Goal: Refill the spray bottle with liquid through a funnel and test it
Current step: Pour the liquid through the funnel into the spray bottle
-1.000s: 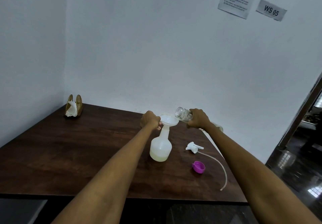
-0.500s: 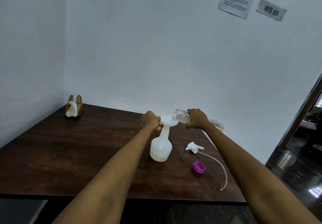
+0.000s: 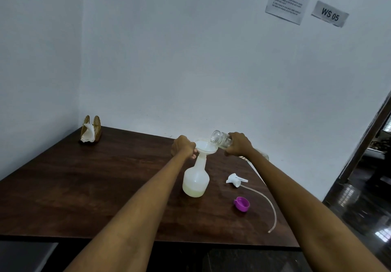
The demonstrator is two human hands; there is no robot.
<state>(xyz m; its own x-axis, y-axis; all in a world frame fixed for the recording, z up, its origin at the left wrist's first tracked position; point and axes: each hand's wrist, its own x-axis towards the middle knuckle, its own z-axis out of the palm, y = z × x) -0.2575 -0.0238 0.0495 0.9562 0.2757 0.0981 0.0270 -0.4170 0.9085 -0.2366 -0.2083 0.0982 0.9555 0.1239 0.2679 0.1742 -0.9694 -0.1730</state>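
Our left hand (image 3: 183,148) pinches the rim of the white funnel (image 3: 206,146) seated in the neck of the spray bottle (image 3: 196,179), likely to steady it, while at three o'clock of the funnel our right hand (image 3: 239,144) grips a tilted clear refill bottle (image 3: 221,140), its mouth just above the funnel bowl. The spray bottle stands near the middle of a dark wooden table (image 3: 84,187) in a white-walled corner. Its trigger head (image 3: 236,180) with a trailing tube lies at three o'clock of it, a purple cap (image 3: 241,204) at four o'clock, and a tissue holder (image 3: 90,133) at ten o'clock by the wall.
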